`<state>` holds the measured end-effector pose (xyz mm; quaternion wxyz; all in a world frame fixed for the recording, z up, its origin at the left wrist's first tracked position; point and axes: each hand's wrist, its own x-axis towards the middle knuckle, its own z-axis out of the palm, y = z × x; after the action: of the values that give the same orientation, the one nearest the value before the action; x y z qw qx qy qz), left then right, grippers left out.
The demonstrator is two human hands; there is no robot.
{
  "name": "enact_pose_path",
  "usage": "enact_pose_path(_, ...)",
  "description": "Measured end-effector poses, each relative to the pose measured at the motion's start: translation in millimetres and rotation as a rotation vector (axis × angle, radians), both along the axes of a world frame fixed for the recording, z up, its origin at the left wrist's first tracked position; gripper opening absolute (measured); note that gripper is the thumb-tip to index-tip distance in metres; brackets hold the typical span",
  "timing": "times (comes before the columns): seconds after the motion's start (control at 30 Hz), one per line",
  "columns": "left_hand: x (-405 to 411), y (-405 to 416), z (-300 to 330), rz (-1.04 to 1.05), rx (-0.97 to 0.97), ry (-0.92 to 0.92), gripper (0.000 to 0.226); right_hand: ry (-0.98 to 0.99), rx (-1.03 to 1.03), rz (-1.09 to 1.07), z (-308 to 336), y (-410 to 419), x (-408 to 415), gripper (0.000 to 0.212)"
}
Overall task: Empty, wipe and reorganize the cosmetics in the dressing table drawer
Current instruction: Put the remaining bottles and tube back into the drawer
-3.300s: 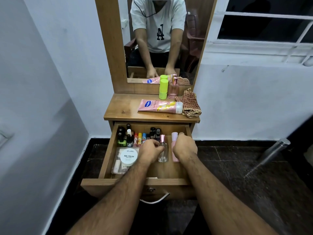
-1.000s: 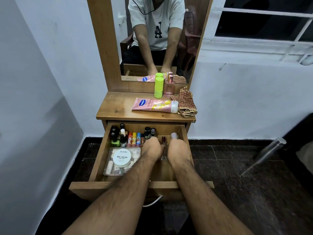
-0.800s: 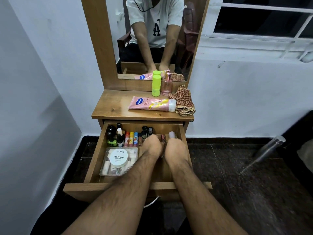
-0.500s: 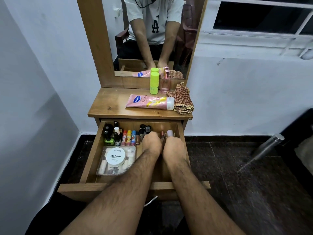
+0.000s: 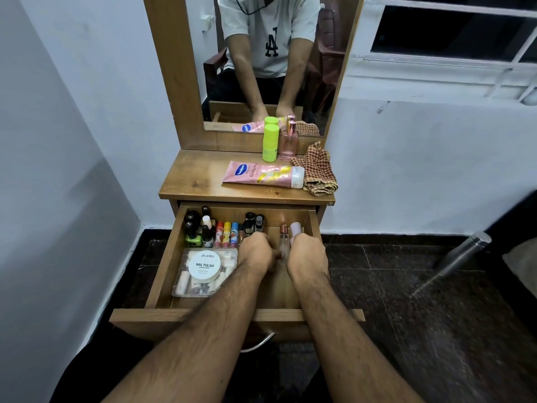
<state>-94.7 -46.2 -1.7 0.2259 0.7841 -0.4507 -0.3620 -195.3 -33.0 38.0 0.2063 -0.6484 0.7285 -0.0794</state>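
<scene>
hands [image 5: 283, 255] two in drawer [image 5: 162, 269], bottles [image 5: 286, 238] two

Bare hairy forearms [image 5: 203, 330]; mirror shows white short-sleeved T-shirt [image 5: 270, 30], dark lettering.

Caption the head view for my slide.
Both hands reach into the open drawer, right gripping a pink-capped bottle.

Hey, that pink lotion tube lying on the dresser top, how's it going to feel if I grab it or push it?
The pink tube looks like soft plastic, so it will probably give when squeezed. It lies flat on its side on the dresser top, so a push should slide it rather than roll it. Its surface looks glossy, so it may be a bit slippery.
</scene>
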Motion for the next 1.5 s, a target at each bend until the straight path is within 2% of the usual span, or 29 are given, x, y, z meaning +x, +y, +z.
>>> enact_pose_path(0.07, -1.7, 0.6, 1.5, -0.012, 0.009, 0.031, 0.012, 0.008, -0.001, 0.003, -4.6, 0.2, 2.1, 0.026)
enact_pose_path(0.23, -6.5, 0.3, -0.7, -0.067, -0.053, -0.086, 0.012, 0.045, 0.004, 0.018, -5.8, -0.9, 3.1, 0.026)
enact_pose_path(0.43, -4.4, 2.2, -1.6, -0.065, -0.064, -0.041, 0.013, -0.042, 0.001, 0.045, -6.2, -2.6, -1.4, 0.017)
enact_pose_path(0.5, -4.7, 2.3, -1.8, -0.061, -0.064, -0.041, 0.016, -0.069, -0.014, 0.004, -6.3, -2.4, -1.2, 0.025)
enact_pose_path(0.7, -6.4, 3.7, -0.3, -0.075, -0.059, -0.064, 0.027, 0.026, -0.059, 0.031, -11.0, 0.6, 0.6, 0.023)
enact_pose_path(0.87, -6.4, 5.3, 1.9, -0.09, -0.058, -0.107, 0.035, -0.044, -0.019, 0.002, -12.6, -2.1, 0.1, 0.024)
enact_pose_path(1.27, -4.7, 5.6, 4.6, -0.159, -0.056, -0.074, 0.037, 0.127, -0.045, 0.01, -20.0, -4.4, 4.4, 0.034)
enact_pose_path(1.5, -4.5, 6.6, 5.9, -0.183, -0.062, -0.131, 0.031, 0.107, -0.032, 0.025, -25.4, -7.8, 5.0, 0.03)
